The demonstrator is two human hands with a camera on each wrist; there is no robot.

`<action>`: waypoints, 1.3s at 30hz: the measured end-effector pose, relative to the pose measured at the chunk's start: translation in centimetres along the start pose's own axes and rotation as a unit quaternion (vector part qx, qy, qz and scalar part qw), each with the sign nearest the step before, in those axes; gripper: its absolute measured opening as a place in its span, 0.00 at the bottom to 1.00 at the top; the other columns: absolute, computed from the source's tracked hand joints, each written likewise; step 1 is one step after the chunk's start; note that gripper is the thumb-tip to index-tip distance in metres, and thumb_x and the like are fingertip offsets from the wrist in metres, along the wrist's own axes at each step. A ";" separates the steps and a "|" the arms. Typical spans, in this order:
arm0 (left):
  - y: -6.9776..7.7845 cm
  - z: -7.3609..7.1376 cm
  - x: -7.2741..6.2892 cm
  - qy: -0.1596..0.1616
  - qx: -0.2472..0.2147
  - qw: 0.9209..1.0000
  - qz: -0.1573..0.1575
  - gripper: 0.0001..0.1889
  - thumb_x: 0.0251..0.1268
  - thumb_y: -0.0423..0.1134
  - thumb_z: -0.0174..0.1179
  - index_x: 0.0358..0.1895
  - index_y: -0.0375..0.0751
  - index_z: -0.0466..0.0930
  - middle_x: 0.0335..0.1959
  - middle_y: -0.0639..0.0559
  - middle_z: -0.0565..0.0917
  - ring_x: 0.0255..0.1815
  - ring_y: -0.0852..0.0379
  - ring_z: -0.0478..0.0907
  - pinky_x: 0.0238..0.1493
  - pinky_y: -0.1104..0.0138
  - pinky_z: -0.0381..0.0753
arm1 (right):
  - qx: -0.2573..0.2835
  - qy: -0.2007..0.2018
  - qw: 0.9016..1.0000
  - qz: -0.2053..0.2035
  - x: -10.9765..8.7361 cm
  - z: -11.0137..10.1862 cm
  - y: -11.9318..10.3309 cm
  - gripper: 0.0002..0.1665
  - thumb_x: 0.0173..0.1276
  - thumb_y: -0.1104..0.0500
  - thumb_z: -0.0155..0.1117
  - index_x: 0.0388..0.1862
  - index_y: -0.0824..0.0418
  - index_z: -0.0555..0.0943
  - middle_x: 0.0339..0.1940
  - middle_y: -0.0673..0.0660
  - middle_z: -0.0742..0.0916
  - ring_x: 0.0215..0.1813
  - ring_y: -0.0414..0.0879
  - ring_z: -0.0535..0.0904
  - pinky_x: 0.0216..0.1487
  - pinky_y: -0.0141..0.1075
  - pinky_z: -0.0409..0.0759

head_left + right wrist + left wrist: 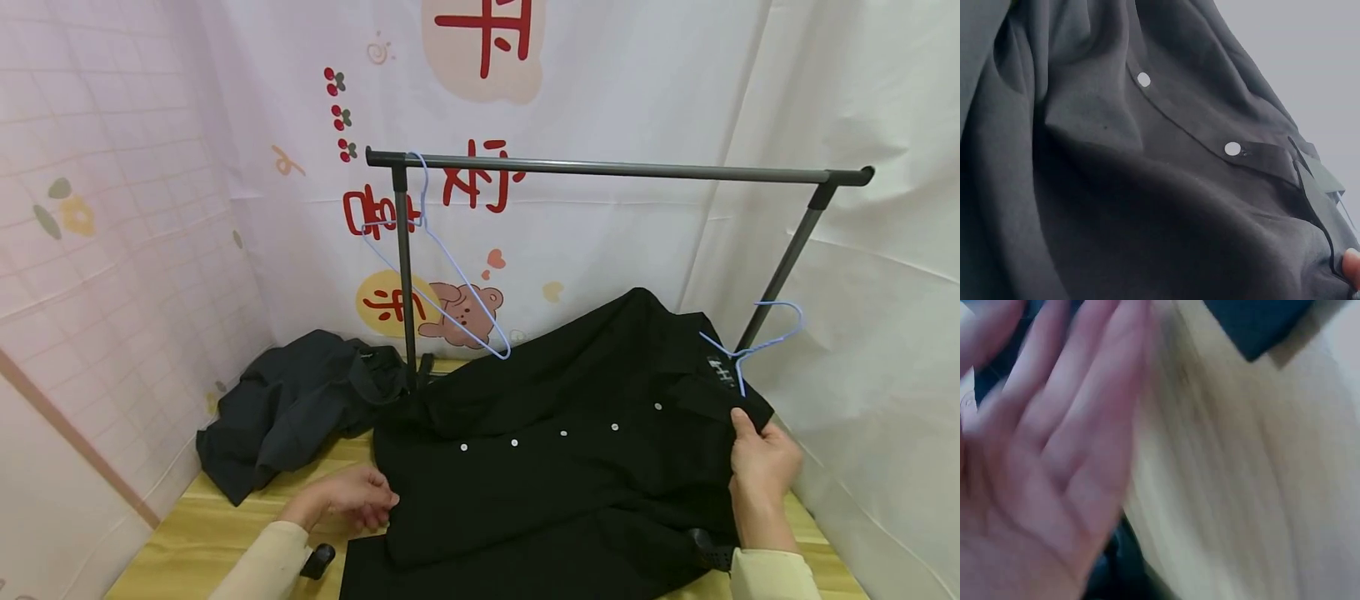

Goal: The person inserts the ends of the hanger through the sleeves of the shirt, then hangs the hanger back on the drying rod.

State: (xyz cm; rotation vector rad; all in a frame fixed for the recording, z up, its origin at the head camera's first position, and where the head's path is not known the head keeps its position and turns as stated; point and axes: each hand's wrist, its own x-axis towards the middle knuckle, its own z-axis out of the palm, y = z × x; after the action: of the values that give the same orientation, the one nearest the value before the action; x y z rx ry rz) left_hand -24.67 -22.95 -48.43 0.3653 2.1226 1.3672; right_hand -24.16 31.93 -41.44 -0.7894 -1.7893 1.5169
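Observation:
A black button-up shirt (525, 492) lies spread across the table, its white buttons in a row. My right hand (765, 454) grips it by the collar, thumb on top; only a fingertip (1352, 265) shows in the right wrist view. A blue hanger (742, 354) pokes out at the collar opening, its hook up and most of its frame hidden. My left hand (348, 496) is at the shirt's hem, fingertips right at the edge. In the left wrist view this hand's fingers (1085, 381) are blurred and fairly straight, the thumb apart from them.
A grey metal rack (622, 169) stands behind the shirt, with a bare blue hanger (457, 271) hooked on its left end. Another dark garment (300, 417) lies crumpled at the left on the wooden table (172, 550). Printed curtains (600, 100) enclose the back and sides.

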 end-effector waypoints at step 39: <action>8.0 -3.9 6.9 0.455 0.019 0.890 0.032 0.17 0.78 0.42 0.46 0.52 0.34 0.79 0.47 0.40 0.79 0.46 0.45 0.73 0.49 0.54 0.71 | -0.005 0.003 1.000 0.007 -0.2 -0.6 0.0 0.25 0.67 0.50 0.69 0.10 0.54 0.80 0.12 0.41 0.70 0.34 0.45 0.64 0.34 0.32 0.64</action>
State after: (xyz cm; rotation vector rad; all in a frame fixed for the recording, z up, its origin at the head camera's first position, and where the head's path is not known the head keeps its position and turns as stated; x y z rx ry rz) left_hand -33.20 -18.77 -42.30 -0.2737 2.8864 1.7494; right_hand -23.59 32.11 -41.34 -0.8128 -1.7923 1.5137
